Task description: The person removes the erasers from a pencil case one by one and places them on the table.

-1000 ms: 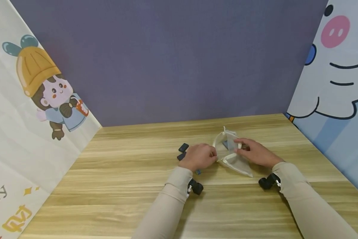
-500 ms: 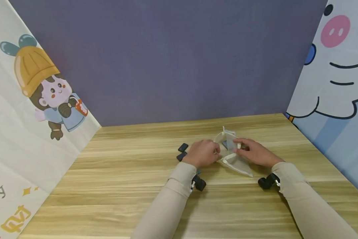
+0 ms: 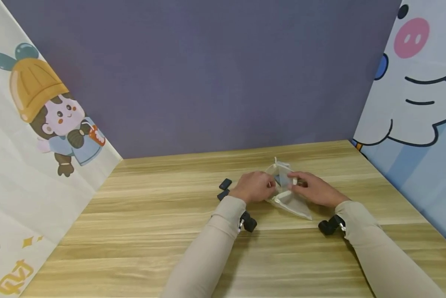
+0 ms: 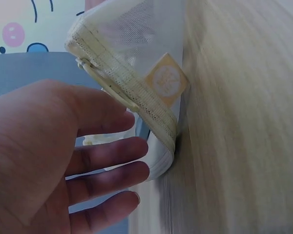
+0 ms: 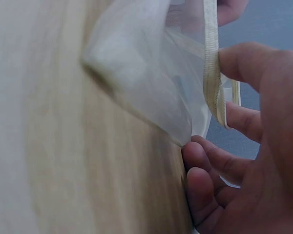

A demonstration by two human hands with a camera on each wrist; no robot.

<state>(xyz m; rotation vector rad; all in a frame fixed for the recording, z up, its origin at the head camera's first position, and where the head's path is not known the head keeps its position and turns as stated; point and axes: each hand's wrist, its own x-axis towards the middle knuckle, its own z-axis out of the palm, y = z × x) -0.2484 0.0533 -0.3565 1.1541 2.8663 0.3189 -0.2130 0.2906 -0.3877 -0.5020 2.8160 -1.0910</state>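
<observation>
A whitish see-through mesh pouch lies on the wooden table, its cream-banded mouth held apart. My right hand pinches the rim between thumb and index finger; in the right wrist view the band runs past these fingertips. At the mouth's left side is my left hand, with relaxed, parted fingers and nothing seen between them in the left wrist view. A tan square with a round emblem shows at the mesh there. Something blue-grey is inside the pouch, its kind unclear.
Two small dark rectangular pieces lie left of my left hand, the nearer one beside the wrist. A grey-purple panel closes off the table's back. Printed cartoon sheets stand at both sides.
My left hand has shifted right and slightly away from me, to the pouch's mouth. The right hand keeps its pinch on the rim. The head view has turned slightly.
</observation>
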